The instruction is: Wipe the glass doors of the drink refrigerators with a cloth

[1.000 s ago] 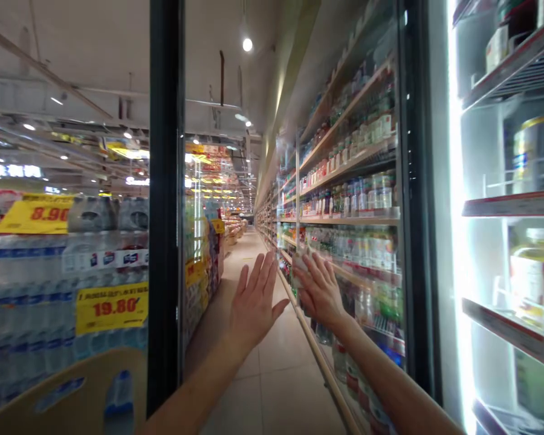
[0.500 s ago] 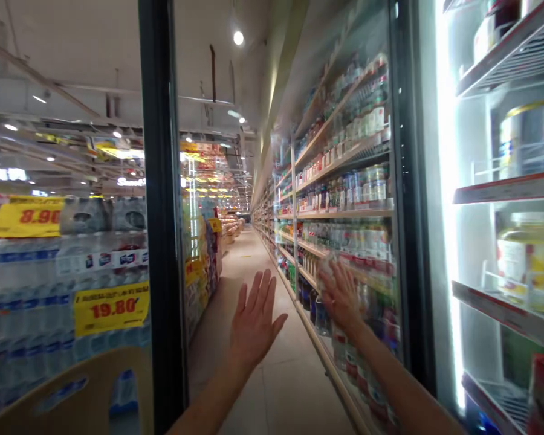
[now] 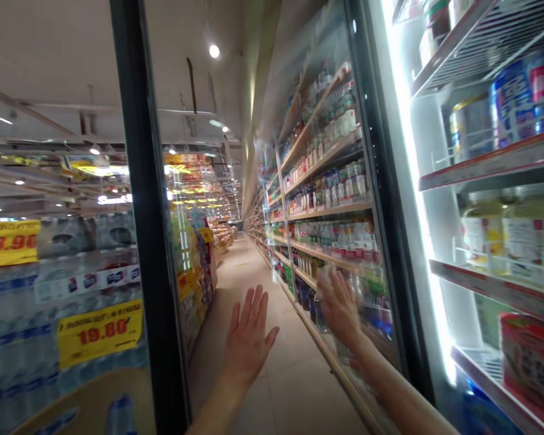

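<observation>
Before me stands a glass door (image 3: 211,142) with a dark frame, swung out from a lit drinks cooler. My left hand (image 3: 248,338) is raised palm-forward at the glass, fingers straight and thumb spread, holding nothing. My right hand (image 3: 340,308) is lifted the same way farther right, its fingers apart and slightly blurred. A pale reflection overlaps its fingertips, so whether it presses the pane I cannot tell. The dark upright of the door frame (image 3: 149,199) runs left of both hands.
Lit cooler shelves (image 3: 494,290) at right hold bottles, cans and a red pack (image 3: 530,362). At left are stacked water bottles (image 3: 13,314) with yellow price signs (image 3: 100,332) and a beige slotted basket or cart part (image 3: 95,399). A tiled aisle (image 3: 240,260) runs ahead.
The view has turned right and tilted, so the door frame sits farther left and more cooler shelf shows. Both hands stay raised and flat at the glass.
</observation>
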A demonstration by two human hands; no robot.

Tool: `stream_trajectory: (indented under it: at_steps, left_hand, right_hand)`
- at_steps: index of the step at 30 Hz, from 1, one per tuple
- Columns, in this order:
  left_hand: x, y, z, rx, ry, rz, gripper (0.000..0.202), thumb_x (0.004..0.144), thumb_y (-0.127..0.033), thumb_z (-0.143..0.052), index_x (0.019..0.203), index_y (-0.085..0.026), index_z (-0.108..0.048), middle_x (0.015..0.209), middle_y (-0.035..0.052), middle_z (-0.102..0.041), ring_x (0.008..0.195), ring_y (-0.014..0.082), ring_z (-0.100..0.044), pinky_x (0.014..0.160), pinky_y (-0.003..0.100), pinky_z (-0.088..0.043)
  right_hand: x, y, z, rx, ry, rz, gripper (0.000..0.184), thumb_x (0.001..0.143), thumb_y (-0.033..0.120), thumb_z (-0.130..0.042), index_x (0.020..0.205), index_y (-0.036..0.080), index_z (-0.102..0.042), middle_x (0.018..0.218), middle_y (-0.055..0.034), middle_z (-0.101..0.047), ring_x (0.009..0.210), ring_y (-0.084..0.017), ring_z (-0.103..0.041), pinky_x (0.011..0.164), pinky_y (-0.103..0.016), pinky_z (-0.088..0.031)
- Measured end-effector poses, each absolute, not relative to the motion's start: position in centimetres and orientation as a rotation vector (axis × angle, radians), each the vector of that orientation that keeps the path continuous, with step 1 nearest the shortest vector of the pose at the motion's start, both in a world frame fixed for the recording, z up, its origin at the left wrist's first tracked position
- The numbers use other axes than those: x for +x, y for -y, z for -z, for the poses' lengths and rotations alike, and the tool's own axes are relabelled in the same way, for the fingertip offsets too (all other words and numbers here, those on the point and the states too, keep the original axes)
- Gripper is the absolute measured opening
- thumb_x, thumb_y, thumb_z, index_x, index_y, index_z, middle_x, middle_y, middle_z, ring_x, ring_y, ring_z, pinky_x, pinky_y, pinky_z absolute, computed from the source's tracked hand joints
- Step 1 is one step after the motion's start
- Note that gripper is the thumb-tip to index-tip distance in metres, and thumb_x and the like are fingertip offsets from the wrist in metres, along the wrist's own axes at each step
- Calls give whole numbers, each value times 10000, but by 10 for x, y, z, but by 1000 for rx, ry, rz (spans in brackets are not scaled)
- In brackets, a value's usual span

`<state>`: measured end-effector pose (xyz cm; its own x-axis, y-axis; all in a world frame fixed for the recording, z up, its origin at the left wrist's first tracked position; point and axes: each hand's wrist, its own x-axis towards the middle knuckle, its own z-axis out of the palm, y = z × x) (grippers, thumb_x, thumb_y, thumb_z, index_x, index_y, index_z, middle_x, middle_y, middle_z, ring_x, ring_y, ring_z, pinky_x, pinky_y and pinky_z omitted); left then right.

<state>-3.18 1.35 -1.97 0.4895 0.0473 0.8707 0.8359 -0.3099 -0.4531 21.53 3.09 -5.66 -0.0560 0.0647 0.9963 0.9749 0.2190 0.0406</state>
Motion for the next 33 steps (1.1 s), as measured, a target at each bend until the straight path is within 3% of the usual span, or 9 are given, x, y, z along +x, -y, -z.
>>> stream_trajectory:
  at_steps: [4, 10, 16, 22, 25, 29, 33]
  left_hand:
    - [-31, -13, 24, -1676, 756, 956, 619, 845, -321, -486, 1384, -63, -322, 1415, 129, -390, 1399, 241, -125, 1138, 450, -122]
    - [-34, -10, 27, -1683, 754, 943, 555, 837, -292, -489, 1329, -47, -409, 1400, 136, -415, 1404, 235, -96, 1143, 433, -91]
    - [-45, -5, 47, -1724, 725, 975, 550, 840, -293, -485, 1341, -83, -401, 1368, 115, -465, 1401, 208, -117, 1148, 407, -88]
    - [-46, -2, 56, -1741, 765, 997, 550, 865, -301, -464, 1369, -103, -365, 1350, 122, -485, 1368, 220, -254, 1138, 414, -123]
    - [-51, -2, 60, -1769, 766, 1020, 529, 881, -308, -429, 1372, -124, -364, 1337, 103, -505, 1356, 200, -286, 1134, 390, -145]
    - [-54, -1, 70, -1789, 774, 1040, 510, 883, -305, -420, 1367, -147, -376, 1327, 88, -520, 1354, 189, -291, 1133, 382, -149]
    - [-54, 3, 74, -1785, 763, 1044, 502, 870, -278, -438, 1347, -126, -399, 1328, 100, -517, 1364, 200, -267, 1138, 394, -126]
  right_hand:
    - [225, -36, 53, -1184, 1081, 952, 604, 899, 211, -369, 1456, 266, -144, 1522, -99, -194, 1396, -282, -196, 1050, -543, -311]
    - [180, -22, 73, -991, 1633, 1122, 637, 853, 158, -429, 1434, 314, -221, 1516, -35, -237, 1395, -260, -206, 1083, -475, -293]
    - [226, -28, 90, -1254, 1104, 992, 631, 901, 223, -395, 1458, 277, -105, 1533, -105, -149, 1395, -284, -198, 1031, -538, -327]
    - [176, -15, 120, -1020, 1631, 1089, 641, 828, 116, -459, 1410, 325, -289, 1508, -41, -257, 1384, -270, -239, 1074, -490, -303]
    - [194, -14, 125, -1140, 1490, 1065, 623, 860, 150, -441, 1425, 321, -244, 1505, -61, -262, 1373, -267, -269, 1066, -519, -301]
    - [213, -15, 126, -1303, 1077, 928, 627, 899, 201, -392, 1460, 246, -115, 1528, -125, -148, 1393, -306, -193, 1021, -576, -331]
    - [180, -7, 146, -1077, 1545, 1042, 658, 840, 99, -423, 1435, 292, -221, 1527, -62, -189, 1395, -269, -202, 1053, -499, -343]
